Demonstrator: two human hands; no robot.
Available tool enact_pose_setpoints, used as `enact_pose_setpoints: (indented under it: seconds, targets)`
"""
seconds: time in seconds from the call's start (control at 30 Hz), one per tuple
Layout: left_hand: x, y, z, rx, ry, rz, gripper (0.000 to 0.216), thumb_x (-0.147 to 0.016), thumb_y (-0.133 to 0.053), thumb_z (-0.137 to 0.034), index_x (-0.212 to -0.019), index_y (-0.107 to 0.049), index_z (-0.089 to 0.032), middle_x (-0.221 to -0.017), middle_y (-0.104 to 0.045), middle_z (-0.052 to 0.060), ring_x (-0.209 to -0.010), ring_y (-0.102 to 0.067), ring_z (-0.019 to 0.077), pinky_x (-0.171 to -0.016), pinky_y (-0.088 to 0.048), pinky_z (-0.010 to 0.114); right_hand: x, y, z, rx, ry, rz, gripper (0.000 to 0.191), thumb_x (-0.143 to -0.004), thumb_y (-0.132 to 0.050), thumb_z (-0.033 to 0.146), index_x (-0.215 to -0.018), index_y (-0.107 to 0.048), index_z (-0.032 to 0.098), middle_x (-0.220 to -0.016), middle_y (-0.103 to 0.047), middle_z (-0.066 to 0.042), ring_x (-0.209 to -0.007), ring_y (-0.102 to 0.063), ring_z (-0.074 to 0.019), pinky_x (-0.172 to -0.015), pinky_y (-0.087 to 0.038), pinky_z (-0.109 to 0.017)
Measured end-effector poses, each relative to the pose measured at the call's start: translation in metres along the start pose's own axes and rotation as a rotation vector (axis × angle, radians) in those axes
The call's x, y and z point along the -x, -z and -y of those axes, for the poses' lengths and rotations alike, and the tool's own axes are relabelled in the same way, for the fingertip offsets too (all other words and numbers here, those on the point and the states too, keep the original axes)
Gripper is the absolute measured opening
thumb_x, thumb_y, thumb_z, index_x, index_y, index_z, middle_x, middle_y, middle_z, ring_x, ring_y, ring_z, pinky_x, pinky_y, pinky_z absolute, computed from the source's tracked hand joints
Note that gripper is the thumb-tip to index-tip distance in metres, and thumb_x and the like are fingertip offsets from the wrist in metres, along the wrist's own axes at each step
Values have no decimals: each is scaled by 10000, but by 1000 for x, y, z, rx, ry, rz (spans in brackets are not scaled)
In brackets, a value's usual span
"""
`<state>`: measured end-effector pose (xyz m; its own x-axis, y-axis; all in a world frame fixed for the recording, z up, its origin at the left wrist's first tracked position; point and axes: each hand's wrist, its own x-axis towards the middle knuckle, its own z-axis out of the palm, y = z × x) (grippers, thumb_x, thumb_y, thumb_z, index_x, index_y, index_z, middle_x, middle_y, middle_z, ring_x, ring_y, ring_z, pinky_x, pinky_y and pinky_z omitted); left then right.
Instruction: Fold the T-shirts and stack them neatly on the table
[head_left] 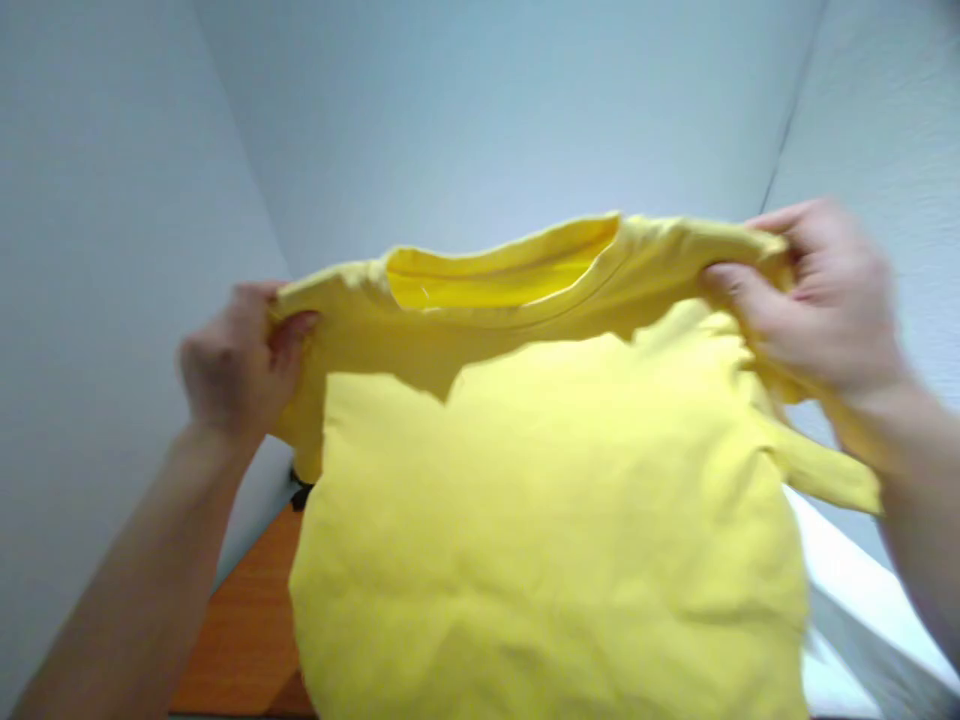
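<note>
Head view.

Item: yellow T-shirt (540, 500), held up in the air between both hands, collar uppermost, body hanging down in front of the person. The neck opening sits between the two hands, nearer the left one, gaping toward the camera. The cloth is creased and the picture is a little blurred by motion.

Left hand (238, 365): closed on the shirt's shoulder, fingers curled round a bunched fold of the fabric, thumb side toward the collar. The forearm runs down and outward from it to the lower corner of the picture.

Right hand (814, 295): closed on the opposite shoulder, fingers pinched over the top seam, with the cloth gathered beneath the palm. A sleeve (832, 470) hangs just below this hand, trailing under the wrist.

Surroundings: pale walls (480, 110) stand beyond both hands, meeting in a corner behind the right hand. Below the left forearm, an orange-brown wooden surface (247, 610) shows beside the shirt's hanging edge. Below the right forearm lies a white surface (862, 590), partly hidden by the shirt.
</note>
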<state>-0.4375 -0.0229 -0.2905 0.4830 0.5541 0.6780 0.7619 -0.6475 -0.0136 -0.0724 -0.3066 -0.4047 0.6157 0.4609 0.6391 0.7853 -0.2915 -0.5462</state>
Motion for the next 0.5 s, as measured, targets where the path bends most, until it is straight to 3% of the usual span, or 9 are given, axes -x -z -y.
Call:
enact_pose_setpoints:
  seconds: [0.07,0.1,0.17,0.23,0.33,0.4,0.5]
  targets:
    - [-8,-11,-12,-175,-98,242,545,-972,-376,-539,-1308,-499,-127,-1081,-625,58,-1000,-615,258,-928,-456,451,0,-18,7,-13,-21,134,478,-975,-454,489,-1211,-534,81,-1016,-631,-89,-882,-586,-151,-765,-406,-264]
    - [-3,-25,-16,-202,-123,350,498,-983,-382,-490,-1306,-501,-130,-1093,-636,71,-965,-627,252,-894,-475,421,5,-35,7,4,-44,263,441,-993,-443,440,-1227,-522,75,-1011,-640,-100,-885,-594,-165,-773,-414,-270]
    - [20,-60,-21,-198,-150,509,438,-975,-442,-367,-1344,-470,-133,-1190,-620,123,-999,-624,263,-891,-475,392,26,-76,1,84,-85,491,400,-998,-454,314,-1303,-463,55,-1188,-596,-174,-1065,-564,-239,-894,-414,-322]
    - [59,-95,-23,-191,-178,633,455,-941,-489,-267,-1370,-451,-122,-1286,-572,181,-1127,-573,302,-953,-443,409,61,-116,-7,135,-66,673,478,-971,-478,236,-1385,-379,19,-1339,-486,-244,-1222,-475,-298,-998,-371,-383]
    - [133,-133,-25,-145,-234,826,400,-943,-465,-296,-1302,-544,-138,-1396,-512,173,-1263,-491,305,-1048,-383,418,128,-160,-15,116,-18,840,451,-949,-499,264,-1360,-469,80,-1324,-525,-215,-1225,-488,-310,-1031,-355,-429]
    - [184,-147,-26,-113,-248,954,456,-972,-389,-371,-1356,-509,-157,-1466,-454,141,-1344,-422,285,-1101,-336,424,176,-178,-17,90,4,973,459,-950,-490,338,-1357,-508,128,-1361,-518,-181,-1263,-468,-296,-1060,-338,-416]
    - [242,-161,-22,-96,-223,1115,586,-975,-303,-498,-1461,-381,-180,-1533,-347,122,-1421,-305,298,-1131,-284,496,233,-195,-21,86,-29,1148,566,-961,-403,492,-1444,-442,198,-1492,-386,-132,-1380,-319,-329,-1094,-298,-476]
